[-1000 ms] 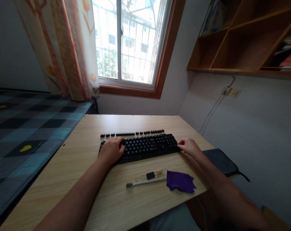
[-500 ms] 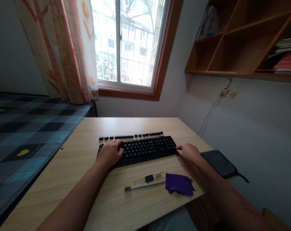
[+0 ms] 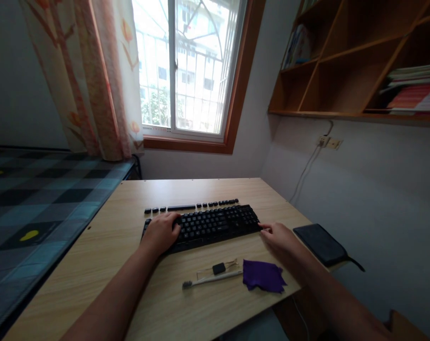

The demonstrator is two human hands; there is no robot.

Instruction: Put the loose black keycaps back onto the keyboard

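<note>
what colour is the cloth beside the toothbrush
Plain purple; the cloth shows best in the head view.

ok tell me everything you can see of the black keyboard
The keyboard is long, black and plastic-looking, lying flat and slightly askew on the desk. Rows of keys fill most of it; its near strip looks bare. The left hand covers part of its left end; the right hand seems to touch its right end.

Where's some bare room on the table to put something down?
Behind the row of loose keycaps, up to the far edge of the table, and left of the left hand. It's crowded between those keycaps and the keyboard, and where the keycap puller, toothbrush and purple cloth lie close together.
</note>
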